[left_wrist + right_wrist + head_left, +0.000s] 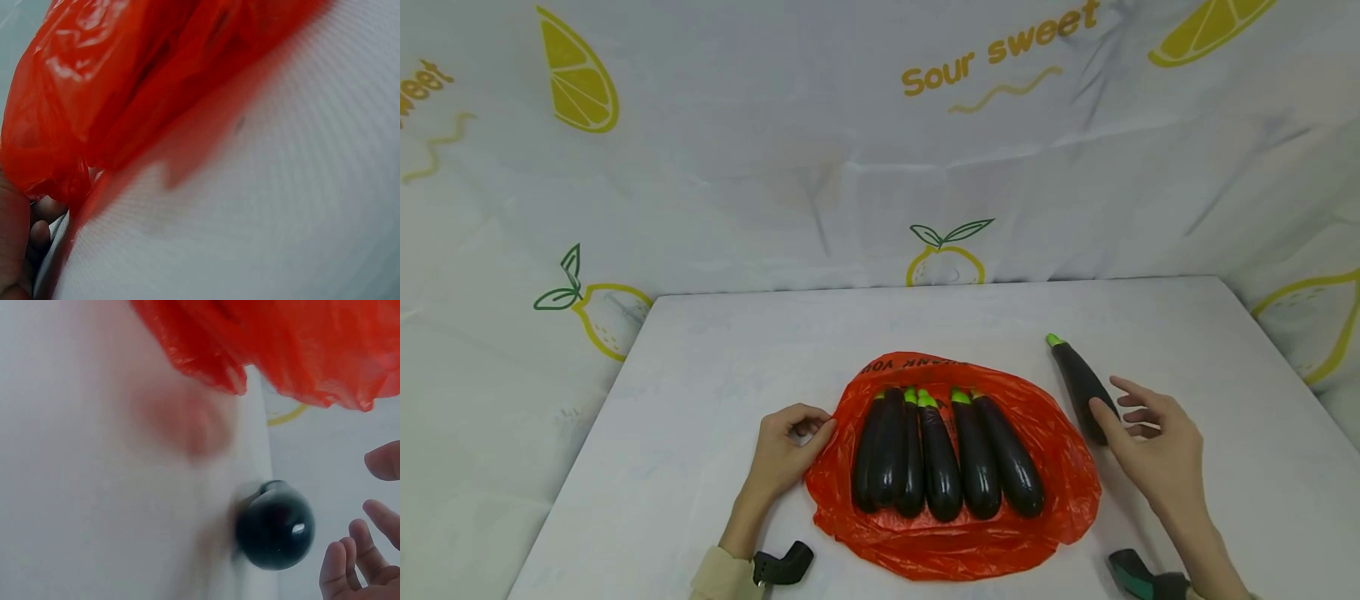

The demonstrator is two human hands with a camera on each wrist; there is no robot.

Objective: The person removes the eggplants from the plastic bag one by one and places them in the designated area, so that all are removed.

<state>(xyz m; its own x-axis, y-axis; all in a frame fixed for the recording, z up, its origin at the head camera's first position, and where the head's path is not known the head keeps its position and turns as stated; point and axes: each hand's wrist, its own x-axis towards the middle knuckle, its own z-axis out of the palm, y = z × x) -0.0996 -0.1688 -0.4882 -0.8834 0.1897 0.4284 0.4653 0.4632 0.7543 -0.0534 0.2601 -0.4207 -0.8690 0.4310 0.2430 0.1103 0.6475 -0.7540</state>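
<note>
A red plastic bag (955, 554) lies spread on the white table, with several dark, glossy eggplants (942, 467) side by side on it, their green stem ends pointing away from me. My left hand (790, 446) pinches the bag's left edge between thumb and forefinger; the left wrist view shows the crumpled bag (81, 94) at the fingertips. To the right of the bag lies a single eggplant (1078, 379). Beside its lower end my right hand (1161, 450) hovers with fingers spread. In the right wrist view, a gap separates those fingers from the eggplant (275, 531).
The white table (737, 342) ends at the back against a hanging cloth (737, 208) printed with lemons and lettering. Dark devices (782, 564) are strapped to both wrists. Table surface extends to the left and right of the bag.
</note>
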